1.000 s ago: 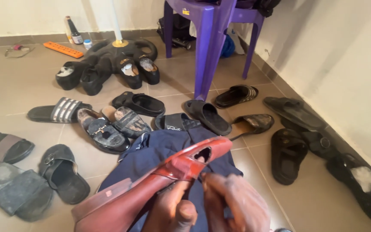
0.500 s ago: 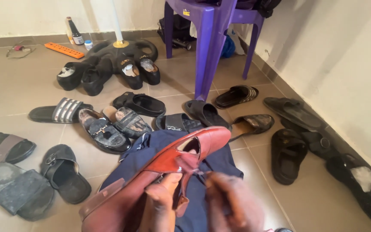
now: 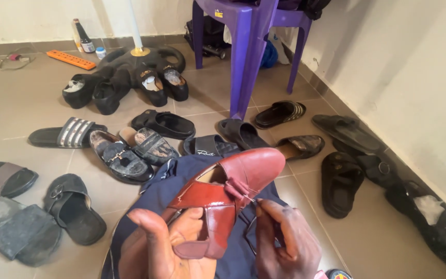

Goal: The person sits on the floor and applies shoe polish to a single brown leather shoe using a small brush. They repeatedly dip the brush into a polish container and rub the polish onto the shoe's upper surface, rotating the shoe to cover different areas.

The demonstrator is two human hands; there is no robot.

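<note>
Red leather shoe point(image 3: 233, 188) sits low-center in frame, cupped in the left hand point(image 3: 166, 245) while the right hand point(image 3: 285, 243) pinches something thin at its tassel.

Compared to a second ago it's been rolled over, so you now see the glossy top with the strap and little tassel instead of the sole edge. Smooth shiny leather, pointy rounded toe. Navy cloth point(image 3: 181, 181) lies crumpled underneath. Dusty black slides and loafers are scattered on the beige tiles, with a purple plastic chair point(image 3: 243, 46) at the top.
</note>
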